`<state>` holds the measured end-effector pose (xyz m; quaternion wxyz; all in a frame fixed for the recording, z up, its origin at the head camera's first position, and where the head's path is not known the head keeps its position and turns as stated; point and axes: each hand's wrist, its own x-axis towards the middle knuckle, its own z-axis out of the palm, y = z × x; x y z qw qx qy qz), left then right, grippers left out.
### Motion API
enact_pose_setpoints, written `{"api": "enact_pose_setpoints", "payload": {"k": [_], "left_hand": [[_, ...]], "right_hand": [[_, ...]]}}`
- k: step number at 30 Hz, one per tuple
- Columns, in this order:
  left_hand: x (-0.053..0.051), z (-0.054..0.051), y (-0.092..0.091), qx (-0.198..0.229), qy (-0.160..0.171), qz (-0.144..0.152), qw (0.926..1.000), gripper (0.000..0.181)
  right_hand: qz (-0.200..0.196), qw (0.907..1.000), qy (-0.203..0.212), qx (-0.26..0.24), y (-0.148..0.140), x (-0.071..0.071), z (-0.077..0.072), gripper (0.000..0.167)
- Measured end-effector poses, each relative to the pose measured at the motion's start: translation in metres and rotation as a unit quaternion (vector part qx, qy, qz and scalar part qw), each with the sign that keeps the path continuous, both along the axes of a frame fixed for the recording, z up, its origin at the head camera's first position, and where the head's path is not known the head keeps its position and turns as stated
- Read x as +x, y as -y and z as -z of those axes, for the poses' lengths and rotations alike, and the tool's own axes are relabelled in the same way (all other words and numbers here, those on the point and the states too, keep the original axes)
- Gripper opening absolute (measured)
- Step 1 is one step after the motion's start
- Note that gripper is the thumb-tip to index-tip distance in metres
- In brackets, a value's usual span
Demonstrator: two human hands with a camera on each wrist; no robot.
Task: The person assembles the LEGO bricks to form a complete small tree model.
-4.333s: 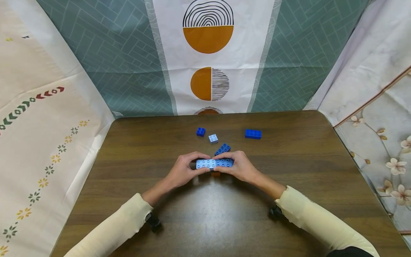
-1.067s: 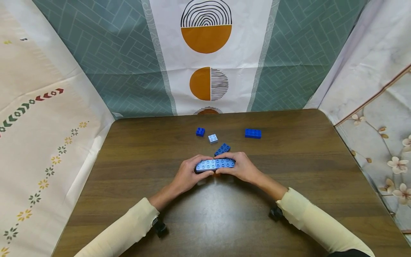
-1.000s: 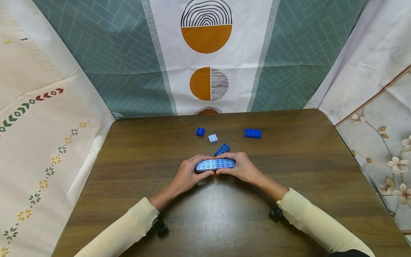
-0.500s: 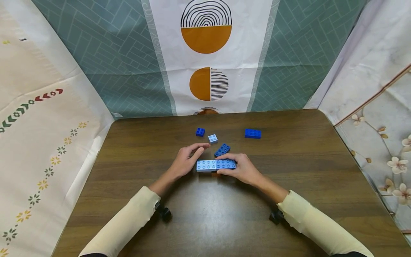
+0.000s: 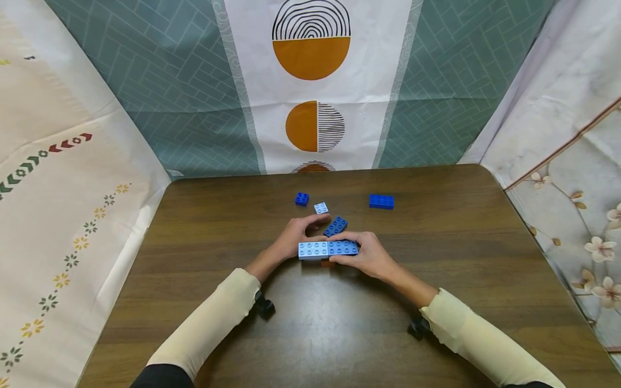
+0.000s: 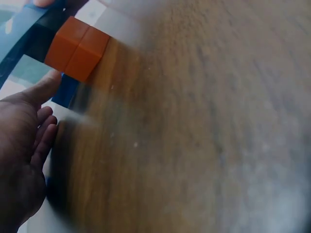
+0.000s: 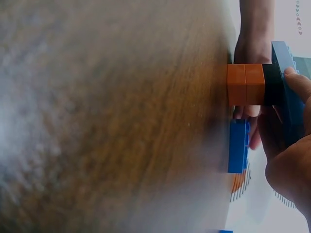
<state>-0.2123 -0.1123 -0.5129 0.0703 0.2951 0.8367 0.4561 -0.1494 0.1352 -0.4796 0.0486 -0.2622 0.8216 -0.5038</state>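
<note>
A row of two bricks, one pale blue (image 5: 312, 250) and one mid-blue (image 5: 342, 247), lies across a dark brick (image 7: 273, 85). Under that, two stacked orange bricks (image 7: 246, 85) stand on the table. My right hand (image 5: 370, 256) pinches the mid-blue brick between thumb and fingers. Behind the row reaches my left hand (image 5: 294, 237), fingers extended and thumb apart, holding nothing that I can see. Its fingertips are close to a slanted blue brick (image 5: 336, 226); whether they touch it I cannot tell. The left wrist view shows the left hand (image 6: 22, 145) beside the orange bricks.
Further back on the wooden table (image 5: 218, 215) lie a small dark blue brick (image 5: 302, 199), a small pale blue brick (image 5: 321, 208) and a longer dark blue brick (image 5: 381, 201). A patterned cloth (image 5: 194, 108) hangs behind the table's far edge.
My left hand has let go of the pale blue brick, then moved back and rightward behind the row toward the slanted blue brick. The right hand keeps its hold.
</note>
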Motion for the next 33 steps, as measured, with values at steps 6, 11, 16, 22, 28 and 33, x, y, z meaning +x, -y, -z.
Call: {"api": "enact_pose_setpoints", "payload": {"k": [6, 11, 16, 22, 28, 33], "left_hand": [[-0.002, 0.001, -0.010, -0.043, -0.026, -0.002, 0.9987, 0.060], [-0.003, 0.000, -0.019, -0.079, -0.039, -0.013, 0.9961, 0.062], [-0.004, 0.000, -0.020, -0.078, -0.040, -0.016, 0.9960, 0.059], [-0.008, 0.000, -0.015, -0.077, -0.043, -0.008, 0.9961, 0.055], [-0.010, -0.006, -0.006, -0.083, -0.044, 0.005, 0.9955, 0.051], [-0.010, -0.013, 0.004, -0.070, -0.043, 0.008, 0.9966, 0.050]], "right_hand": [[-0.001, 1.0000, -0.005, 0.002, 0.000, -0.002, 0.001, 0.041], [-0.004, 1.0000, -0.004, -0.004, 0.000, -0.002, 0.001, 0.039], [-0.006, 1.0000, -0.006, -0.002, 0.000, -0.001, 0.000, 0.039], [-0.003, 1.0000, -0.004, 0.006, -0.001, -0.001, 0.000, 0.040], [-0.002, 0.9999, 0.002, 0.013, -0.001, -0.001, 0.000, 0.039], [-0.006, 0.9999, 0.011, 0.008, -0.001, -0.002, -0.001, 0.039]]}}
